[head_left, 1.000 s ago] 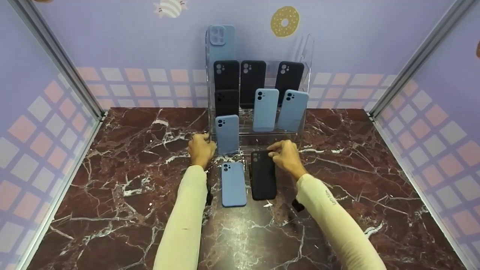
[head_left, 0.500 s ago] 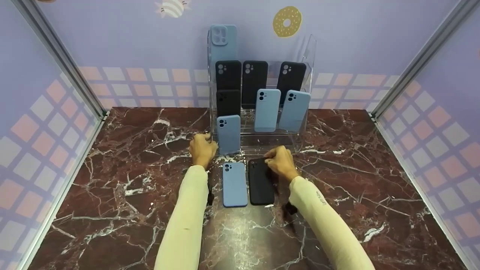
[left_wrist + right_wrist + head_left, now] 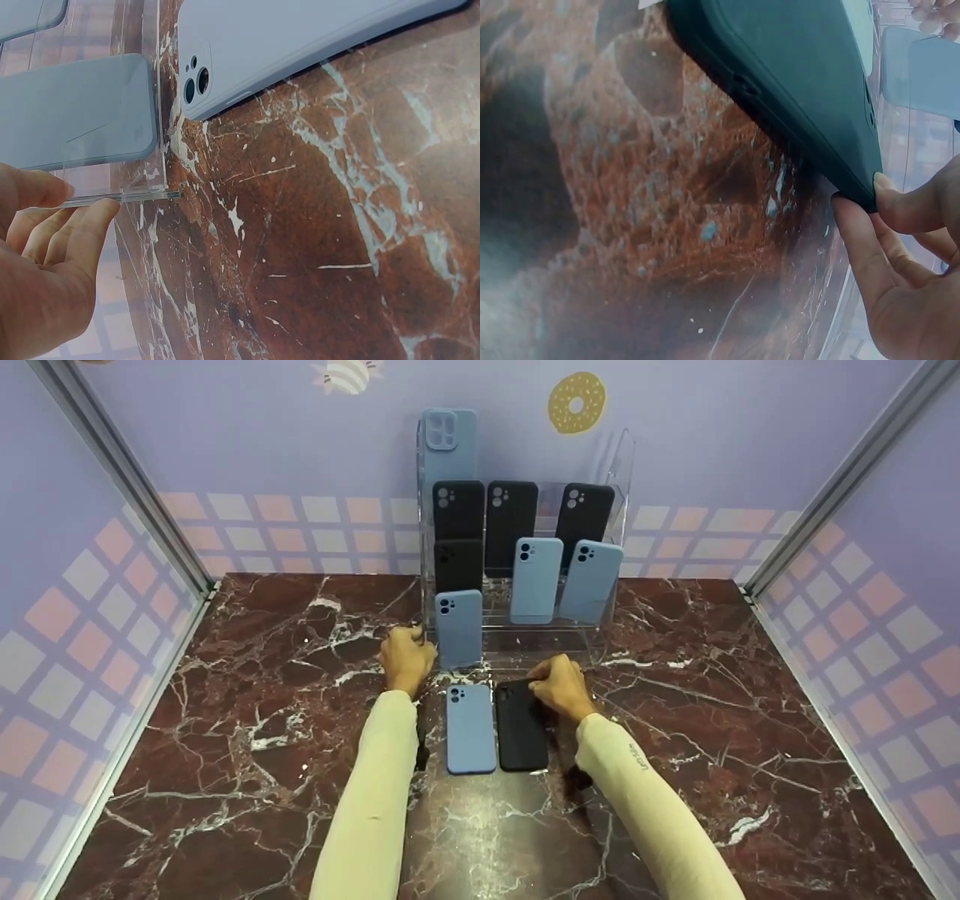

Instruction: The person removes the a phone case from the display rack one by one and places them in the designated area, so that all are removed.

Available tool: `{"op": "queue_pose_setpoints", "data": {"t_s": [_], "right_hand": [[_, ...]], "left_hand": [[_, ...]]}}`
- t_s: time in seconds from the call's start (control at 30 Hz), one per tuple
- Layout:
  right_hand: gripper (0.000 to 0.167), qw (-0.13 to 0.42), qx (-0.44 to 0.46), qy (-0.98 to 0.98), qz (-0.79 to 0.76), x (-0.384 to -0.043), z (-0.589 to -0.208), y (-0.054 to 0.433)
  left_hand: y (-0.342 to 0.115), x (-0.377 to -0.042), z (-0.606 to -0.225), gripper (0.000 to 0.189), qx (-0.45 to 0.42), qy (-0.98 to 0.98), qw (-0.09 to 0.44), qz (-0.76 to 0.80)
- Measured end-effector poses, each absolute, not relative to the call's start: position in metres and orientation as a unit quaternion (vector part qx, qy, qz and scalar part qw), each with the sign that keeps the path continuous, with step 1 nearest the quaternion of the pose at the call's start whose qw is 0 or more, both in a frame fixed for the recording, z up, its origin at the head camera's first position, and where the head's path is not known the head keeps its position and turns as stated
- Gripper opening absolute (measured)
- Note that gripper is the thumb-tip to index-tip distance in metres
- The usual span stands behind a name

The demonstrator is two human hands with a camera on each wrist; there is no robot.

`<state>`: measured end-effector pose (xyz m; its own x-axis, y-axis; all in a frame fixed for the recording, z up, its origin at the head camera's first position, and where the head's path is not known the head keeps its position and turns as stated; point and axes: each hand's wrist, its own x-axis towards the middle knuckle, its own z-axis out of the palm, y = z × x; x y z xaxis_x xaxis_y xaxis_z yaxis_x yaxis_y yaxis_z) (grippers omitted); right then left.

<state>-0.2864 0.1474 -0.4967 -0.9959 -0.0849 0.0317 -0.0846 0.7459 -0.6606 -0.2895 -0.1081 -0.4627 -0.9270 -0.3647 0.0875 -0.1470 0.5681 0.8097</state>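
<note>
My left hand (image 3: 407,661) pinches the left side edge of a clear acrylic display stand (image 3: 146,196), thumb above and fingers below in the left wrist view. With thumb and finger, my right hand (image 3: 562,688) holds the top right corner of a black phone case (image 3: 523,741). The right wrist view has that pinched corner (image 3: 871,201) raised from the table. Left of it, a blue phone case (image 3: 471,731) lies flat, camera cutout toward the stand. Another blue phone case (image 3: 459,630) leans in the lowest tier, beside my left hand.
Higher tiers hold several black phone cases (image 3: 511,529) and light blue ones (image 3: 535,581). A larger blue case (image 3: 450,454) stands at the top left. Dark red marbled table (image 3: 247,802) surrounds the stand, with patterned walls (image 3: 225,427) at the back and sides.
My right hand has moved slightly toward me and left, drawing the black phone case closer beside the blue one on the table. My left hand keeps its grip on the stand.
</note>
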Motion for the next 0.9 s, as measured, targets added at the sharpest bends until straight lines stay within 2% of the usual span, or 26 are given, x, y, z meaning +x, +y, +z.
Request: {"op": "queue_pose_setpoints", "data": {"t_s": [0.33, 0.67, 0.9], "right_hand": [[0.015, 0.011, -0.041, 0.938, -0.344, -0.285, -0.496, 0.149], [0.014, -0.024, -0.029, 0.943, -0.331, -0.284, -0.493, 0.147], [0.016, -0.040, -0.043, 0.940, -0.336, -0.288, -0.475, 0.138]], "left_hand": [[-0.108, -0.291, -0.464, 0.038, 0.159, -0.873, 0.110, -0.448], [-0.108, -0.291, -0.463, 0.037, 0.156, -0.875, 0.112, -0.445], [-0.107, -0.291, -0.464, 0.036, 0.152, -0.874, 0.114, -0.448]]}}
